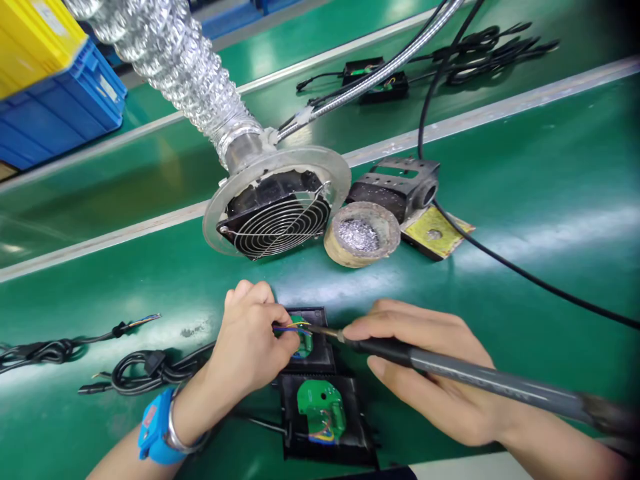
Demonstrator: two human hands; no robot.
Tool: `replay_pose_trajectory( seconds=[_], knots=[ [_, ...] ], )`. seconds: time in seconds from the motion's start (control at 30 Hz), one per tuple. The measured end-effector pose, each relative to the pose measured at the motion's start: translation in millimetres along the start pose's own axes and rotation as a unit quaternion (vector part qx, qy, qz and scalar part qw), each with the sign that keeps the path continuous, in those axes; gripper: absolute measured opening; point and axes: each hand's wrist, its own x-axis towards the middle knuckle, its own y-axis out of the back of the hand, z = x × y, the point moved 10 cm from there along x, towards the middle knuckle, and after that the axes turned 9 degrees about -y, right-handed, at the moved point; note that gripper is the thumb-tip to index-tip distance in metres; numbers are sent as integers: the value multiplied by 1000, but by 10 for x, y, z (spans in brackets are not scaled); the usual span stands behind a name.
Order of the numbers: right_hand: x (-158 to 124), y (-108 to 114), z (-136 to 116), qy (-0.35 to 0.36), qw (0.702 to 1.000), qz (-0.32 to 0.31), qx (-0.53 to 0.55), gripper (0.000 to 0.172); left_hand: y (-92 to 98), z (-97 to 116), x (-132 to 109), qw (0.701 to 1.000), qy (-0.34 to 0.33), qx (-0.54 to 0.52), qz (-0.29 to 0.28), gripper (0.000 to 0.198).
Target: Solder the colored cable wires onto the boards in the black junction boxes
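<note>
My left hand (253, 333) pinches thin coloured wires (287, 327), blue and yellow among them, over a green circuit board (305, 345) in a black plastic case. A soldering iron (415, 357) lies in my right hand (445, 367), gripped like a pen. Its tip points left and meets the wires at the board, though whether it touches them I cannot tell. Just below sits a second black case (360, 427) with a green board (320, 407) and coloured wires at its lower edge. A blue wrist strap (159, 427) is around my left wrist.
A fume extractor fan (280, 223) on a foil duct (185, 73) hangs ahead. Beside it stand a bowl of solder bits (359, 235), an iron holder (400, 183) and a yellow sponge (437, 230). Coiled black cables (150, 370) lie left. Blue bin (65, 107) at upper left.
</note>
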Motion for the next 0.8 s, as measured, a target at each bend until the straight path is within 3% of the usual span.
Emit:
replay_pose_trajectory(
  seconds=[0.47,0.8],
  knots=[
    [7,4,-9,3,1000,-1,3,28,-9,14,8,1000,-13,25,3,10],
    [29,-46,-195,68,996,-18,-61,27,-7,17,5,999,-11,38,-1,11]
  ],
)
